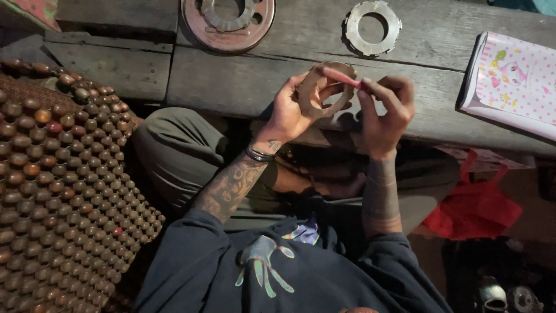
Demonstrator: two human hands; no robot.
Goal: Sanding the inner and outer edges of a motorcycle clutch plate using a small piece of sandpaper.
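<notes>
Your left hand (289, 110) holds a flat tan ring (324, 90) upright in front of you, fingers curled round its left edge and thumb on its face. Your right hand (385, 113) is pinched shut on a thin pink stick (341, 77), its tip resting on the ring's upper rim. It looks like you are working the stick along the ring's edge, scraping or marking it, though the blur hides the exact contact. Going on would call for a steady left grip and small turns of the ring so that the stick meets fresh rim.

On the wooden planks (243, 81) beyond your hands lie a rusty round disc (227, 26) and a toothed metal ring (373, 26), well apart from the work. A beaded mat (63, 191) lies at your left, a pink dotted bag (509, 81) at your right.
</notes>
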